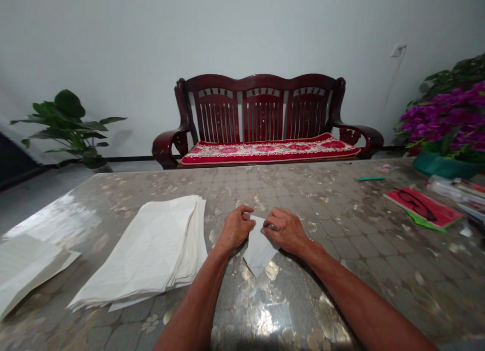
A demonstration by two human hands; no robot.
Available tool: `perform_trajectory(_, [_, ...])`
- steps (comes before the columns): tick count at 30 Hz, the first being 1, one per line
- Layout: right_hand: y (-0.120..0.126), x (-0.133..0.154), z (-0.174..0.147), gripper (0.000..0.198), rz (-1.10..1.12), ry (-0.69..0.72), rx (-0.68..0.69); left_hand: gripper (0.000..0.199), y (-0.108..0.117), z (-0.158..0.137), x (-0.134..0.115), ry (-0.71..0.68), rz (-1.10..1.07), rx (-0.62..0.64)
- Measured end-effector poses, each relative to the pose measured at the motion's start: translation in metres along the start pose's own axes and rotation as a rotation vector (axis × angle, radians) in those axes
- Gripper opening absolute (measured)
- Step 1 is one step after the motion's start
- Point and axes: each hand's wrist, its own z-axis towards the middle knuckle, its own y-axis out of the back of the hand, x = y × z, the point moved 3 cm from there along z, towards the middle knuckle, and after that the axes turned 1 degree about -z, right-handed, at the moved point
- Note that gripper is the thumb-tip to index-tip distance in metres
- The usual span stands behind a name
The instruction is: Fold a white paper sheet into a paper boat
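A small folded sheet of paper (259, 252) lies on the table in front of me, kite-shaped, with a point toward me. My left hand (238, 227) grips its upper left edge between thumb and fingers. At the upper right edge, my right hand (285, 229) pinches the paper with its fingers curled. The far corner of the paper shows between the two hands; its side edges are partly covered by the fingers. Left of my left forearm rests a thick stack of white paper (144, 245) with uneven edges.
Another folded sheet (26, 267) lies at the far left. On the right are a green pen (371, 179), black glasses (419, 203) on a red booklet (441, 212), and purple flowers (450, 116) in a green pot (443, 165). A wooden bench (263, 108) stands beyond the patterned table (341, 285).
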Motion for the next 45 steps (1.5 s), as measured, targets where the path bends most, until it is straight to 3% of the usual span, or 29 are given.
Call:
perform_trajectory(3, [0.000,-0.001,-0.003,0.014,0.078,0.057,-0.011,0.038,0.006,0.005,0.003,0.002,-0.060,-0.095])
perform_trajectory(8, [0.000,-0.001,-0.005,0.049,0.169,0.172,0.007,0.028,0.016,0.007,0.011,0.167,-0.403,-0.203])
perform_trajectory(10, [0.001,0.000,-0.004,0.048,0.155,0.172,-0.025,0.026,0.016,0.005,0.009,0.192,-0.519,-0.184])
perform_trajectory(13, [0.006,0.001,-0.003,0.028,0.239,0.120,-0.136,0.032,0.015,0.001,0.001,0.166,-0.645,-0.134])
perform_trajectory(16, [0.012,-0.005,-0.002,0.018,0.545,-0.084,-0.278,0.047,0.023,-0.001,-0.007,0.027,-0.648,-0.250])
perform_trajectory(19, [0.009,-0.015,-0.002,0.025,1.015,-0.410,-0.355,0.053,0.032,0.000,-0.009,-0.135,-0.438,-0.376])
perform_trajectory(22, [0.002,-0.018,-0.002,0.034,1.446,-0.641,-0.304,0.062,0.028,0.002,-0.008,-0.116,-0.378,-0.247])
perform_trajectory(26, [-0.006,-0.012,-0.002,0.043,1.638,-0.754,-0.167,0.081,0.009,-0.003,-0.008,0.004,-0.502,0.089])
perform_trajectory(29, [-0.008,-0.009,-0.002,0.044,1.638,-0.782,-0.145,0.078,-0.002,-0.008,-0.009,-0.002,-0.562,0.245])
perform_trajectory(33, [-0.003,-0.010,-0.001,0.045,1.611,-0.759,-0.144,0.067,-0.004,-0.009,-0.005,0.020,-0.516,0.298])
perform_trajectory(36, [0.000,-0.023,-0.001,0.047,1.520,-0.758,-0.252,0.063,0.003,-0.009,-0.005,0.013,-0.413,0.316])
perform_trajectory(38, [-0.001,-0.036,-0.003,0.050,1.388,-0.770,-0.321,0.073,0.009,-0.010,-0.007,-0.007,-0.316,0.324])
perform_trajectory(41, [-0.009,-0.049,-0.006,0.052,1.102,-0.752,-0.250,0.086,0.017,-0.009,-0.009,-0.067,-0.109,0.225])
perform_trajectory(45, [-0.013,-0.051,-0.008,0.041,0.533,-0.642,-0.198,0.073,0.026,-0.008,-0.012,-0.239,0.208,0.001])
